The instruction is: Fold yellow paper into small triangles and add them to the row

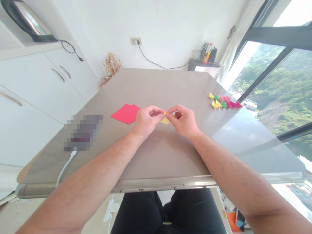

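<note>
My left hand (146, 121) and my right hand (183, 120) meet over the middle of the grey table (156, 156). Both pinch a small yellow piece of folded paper (165, 119) between thumb and fingertips, a little above the tabletop. A stack of red paper sheets (125, 113) lies flat just left of my left hand. At the table's right side sits a cluster of several small folded paper pieces (224, 101) in yellow, green and pink.
A blurred-out dark object (83, 132) with a white cable (65, 167) lies on the table's left. White cabinets (36, 87) stand to the left, a large window (280, 84) to the right. Dried grass (110, 66) and a small stand with bottles (206, 58) stand beyond the far edge.
</note>
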The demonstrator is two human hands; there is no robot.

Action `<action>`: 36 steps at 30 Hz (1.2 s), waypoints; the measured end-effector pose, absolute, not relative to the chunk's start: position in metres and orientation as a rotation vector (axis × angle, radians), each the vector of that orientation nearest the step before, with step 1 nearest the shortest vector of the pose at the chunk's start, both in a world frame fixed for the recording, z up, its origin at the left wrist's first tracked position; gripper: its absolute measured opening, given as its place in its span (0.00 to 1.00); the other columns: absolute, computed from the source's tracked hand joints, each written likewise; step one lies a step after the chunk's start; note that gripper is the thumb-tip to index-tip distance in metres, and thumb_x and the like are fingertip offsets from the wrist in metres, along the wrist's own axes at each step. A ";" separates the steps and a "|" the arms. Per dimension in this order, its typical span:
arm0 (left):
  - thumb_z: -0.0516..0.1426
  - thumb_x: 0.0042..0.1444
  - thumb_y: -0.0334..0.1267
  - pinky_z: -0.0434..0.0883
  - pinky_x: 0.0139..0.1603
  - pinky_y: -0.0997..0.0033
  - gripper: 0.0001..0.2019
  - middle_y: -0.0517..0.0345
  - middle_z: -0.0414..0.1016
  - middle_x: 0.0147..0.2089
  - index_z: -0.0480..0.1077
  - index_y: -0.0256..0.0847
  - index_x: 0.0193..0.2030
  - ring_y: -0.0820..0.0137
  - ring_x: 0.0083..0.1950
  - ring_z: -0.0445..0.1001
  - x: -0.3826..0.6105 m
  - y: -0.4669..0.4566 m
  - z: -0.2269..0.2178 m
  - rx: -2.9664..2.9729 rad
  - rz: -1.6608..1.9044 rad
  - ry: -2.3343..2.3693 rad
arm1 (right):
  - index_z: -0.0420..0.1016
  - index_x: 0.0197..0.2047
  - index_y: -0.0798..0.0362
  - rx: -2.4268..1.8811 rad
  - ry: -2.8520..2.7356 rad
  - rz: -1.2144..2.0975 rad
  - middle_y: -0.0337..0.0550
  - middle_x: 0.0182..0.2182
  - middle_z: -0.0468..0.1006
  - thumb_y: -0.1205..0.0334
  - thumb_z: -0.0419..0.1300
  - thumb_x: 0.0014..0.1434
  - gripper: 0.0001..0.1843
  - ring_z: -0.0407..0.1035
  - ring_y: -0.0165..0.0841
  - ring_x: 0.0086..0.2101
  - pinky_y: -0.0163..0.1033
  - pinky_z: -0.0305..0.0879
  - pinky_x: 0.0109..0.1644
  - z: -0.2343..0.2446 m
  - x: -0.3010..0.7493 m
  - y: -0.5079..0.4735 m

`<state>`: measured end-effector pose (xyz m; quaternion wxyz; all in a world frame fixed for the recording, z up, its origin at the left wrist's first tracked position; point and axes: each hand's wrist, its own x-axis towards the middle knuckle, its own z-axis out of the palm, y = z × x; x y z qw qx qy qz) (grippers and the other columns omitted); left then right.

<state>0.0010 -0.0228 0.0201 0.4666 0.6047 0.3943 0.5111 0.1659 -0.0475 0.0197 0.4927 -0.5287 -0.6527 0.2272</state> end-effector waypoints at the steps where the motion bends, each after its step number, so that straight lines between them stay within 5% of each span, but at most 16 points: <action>1: 0.68 0.48 0.39 0.78 0.44 0.61 0.08 0.55 0.83 0.36 0.77 0.40 0.33 0.65 0.38 0.81 0.001 -0.023 0.021 1.482 1.257 0.963 | 0.74 0.32 0.49 -1.280 -1.583 0.549 0.30 0.17 0.60 0.57 0.63 0.57 0.06 0.56 0.26 0.20 0.36 0.54 0.27 0.019 0.166 -0.047; 20: 0.68 0.49 0.40 0.80 0.40 0.62 0.08 0.56 0.82 0.34 0.76 0.40 0.33 0.65 0.36 0.82 0.002 -0.023 0.019 1.401 1.202 0.936 | 0.76 0.34 0.49 -1.299 -1.570 0.537 0.29 0.17 0.59 0.57 0.64 0.56 0.06 0.55 0.26 0.20 0.36 0.54 0.28 0.022 0.164 -0.048; 36: 0.67 0.51 0.44 0.79 0.44 0.60 0.10 0.54 0.82 0.34 0.77 0.40 0.33 0.65 0.37 0.81 -0.001 -0.020 0.014 1.535 1.218 0.925 | 0.78 0.32 0.49 -1.260 -1.581 0.514 0.35 0.26 0.69 0.60 0.63 0.55 0.03 0.58 0.25 0.23 0.36 0.56 0.29 0.022 0.164 -0.047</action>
